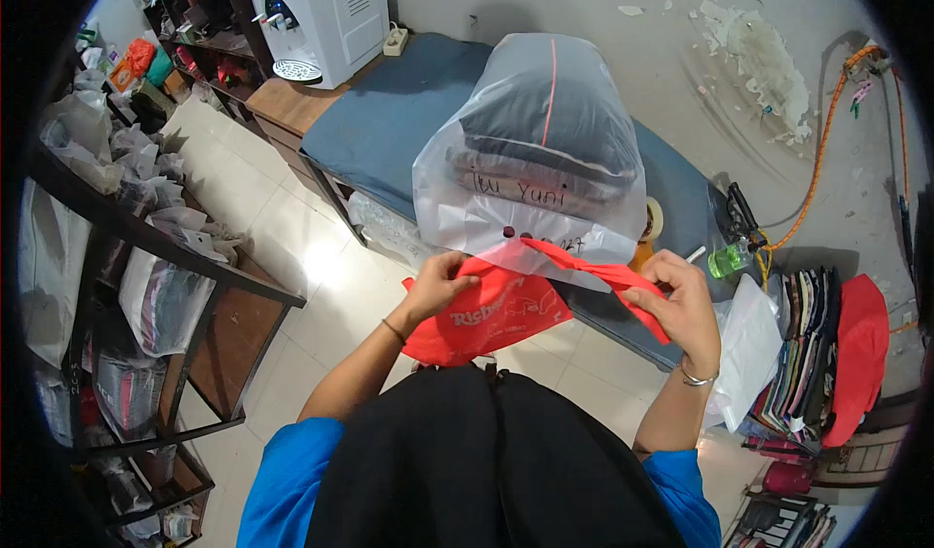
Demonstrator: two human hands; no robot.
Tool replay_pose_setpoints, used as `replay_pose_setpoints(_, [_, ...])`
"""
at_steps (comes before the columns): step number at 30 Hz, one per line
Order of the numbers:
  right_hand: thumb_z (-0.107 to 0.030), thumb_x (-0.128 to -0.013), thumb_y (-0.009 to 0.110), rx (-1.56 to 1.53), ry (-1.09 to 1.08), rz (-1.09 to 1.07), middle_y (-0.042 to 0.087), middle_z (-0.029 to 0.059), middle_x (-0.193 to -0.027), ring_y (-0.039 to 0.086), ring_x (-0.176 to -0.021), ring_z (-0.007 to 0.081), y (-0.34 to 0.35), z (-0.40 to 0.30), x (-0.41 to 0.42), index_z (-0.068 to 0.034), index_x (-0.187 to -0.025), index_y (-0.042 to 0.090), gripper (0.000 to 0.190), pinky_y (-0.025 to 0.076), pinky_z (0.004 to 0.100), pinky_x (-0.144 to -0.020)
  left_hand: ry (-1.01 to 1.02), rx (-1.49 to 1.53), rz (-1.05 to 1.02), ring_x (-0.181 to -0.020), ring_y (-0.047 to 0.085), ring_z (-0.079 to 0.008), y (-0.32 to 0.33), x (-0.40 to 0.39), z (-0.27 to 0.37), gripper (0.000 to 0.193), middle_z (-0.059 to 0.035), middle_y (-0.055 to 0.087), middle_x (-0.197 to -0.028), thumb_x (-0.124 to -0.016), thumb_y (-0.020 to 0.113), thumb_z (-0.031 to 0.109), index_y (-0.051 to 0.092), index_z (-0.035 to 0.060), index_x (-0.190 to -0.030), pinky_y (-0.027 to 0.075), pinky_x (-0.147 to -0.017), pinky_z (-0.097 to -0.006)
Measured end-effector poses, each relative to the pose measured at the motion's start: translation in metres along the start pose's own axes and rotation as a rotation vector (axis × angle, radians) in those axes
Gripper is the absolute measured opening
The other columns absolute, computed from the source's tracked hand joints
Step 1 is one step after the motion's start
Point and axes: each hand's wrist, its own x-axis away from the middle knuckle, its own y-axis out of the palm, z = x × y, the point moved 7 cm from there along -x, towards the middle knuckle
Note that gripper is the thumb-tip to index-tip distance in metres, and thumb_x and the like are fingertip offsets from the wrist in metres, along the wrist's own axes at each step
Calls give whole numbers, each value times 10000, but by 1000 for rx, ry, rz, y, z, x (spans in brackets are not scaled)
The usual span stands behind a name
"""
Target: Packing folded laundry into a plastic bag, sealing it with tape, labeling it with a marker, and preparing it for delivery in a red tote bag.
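A red plastic bag point(485, 318) with white print hangs between my two hands at the near edge of a padded ironing table. My left hand point(442, 283) grips its upper left part. A twisted red strip of the bag is pinched in my right hand point(677, 298), with a thin white stick-like thing beside the fingers. Just beyond, a clear plastic bag of folded dark clothes point(547, 132) lies on the table, bearing handwriting; its near edge meets the red plastic. A tape roll point(652, 220) on an orange dispenser sits partly hidden behind the clear bag.
The blue-grey table cover point(394, 125) runs under the bags. A white water dispenser point(321, 26) stands at the back left. Shelves with bagged clothes point(164, 293) are at left. At right are a green spray bottle point(728, 260), an orange hose point(821, 161) and stacked clothes point(799, 351).
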Motion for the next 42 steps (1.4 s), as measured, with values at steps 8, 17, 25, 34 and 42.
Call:
replay_pose_setpoints(8, [-342, -807, 707, -1089, -190, -37, 600, 101, -826, 574, -733, 156, 59, -39, -18, 33, -808, 585, 395, 466, 298, -753, 87, 504, -70, -805, 575, -62, -11, 38, 66, 88, 2, 626, -877, -837, 657, 38, 595, 15, -895, 473, -748, -230])
replay_pose_setpoints(17, [-10, -847, 509, -309, -210, -22, 646, 171, -821, 643, -749, 322, 142, -36, -66, 16, -1012, 547, 172, 483, 371, -655, 376, 23, 239, -1099, 529, -195, -11, 40, 106, 152, -140, 440, -1276, -768, 624, -79, 592, 1, -894, 454, -883, -304])
replay_pose_setpoints(25, [-39, -769, 554, 157, -399, -325, 628, 205, -841, 605, -769, 391, 161, -32, -75, -4, -872, 637, 137, 478, 439, -683, 564, -256, 224, -912, 608, -258, -1, 39, 133, 219, -141, 584, -1066, -678, 636, -111, 612, 8, -860, 495, -703, -308])
replay_pose_setpoints(34, [-121, -705, 738, -183, -326, -104, 589, 109, -880, 608, -778, 249, 124, -31, -47, 7, -832, 641, 205, 485, 369, -707, 129, 583, 286, -684, 591, -92, -12, 14, 85, 31, -45, 640, -761, -883, 585, 43, 560, 25, -881, 480, -644, -225])
replay_pose_setpoints(42, [-136, -686, 781, -260, -73, 274, 586, 149, -1061, 592, -961, 271, 139, -1, -20, 28, -774, 667, 219, 473, 356, -828, -19, 651, -85, -748, 534, -46, 23, 17, 89, 26, 16, 619, -799, -881, 582, 92, 570, 70, -877, 397, -665, -195])
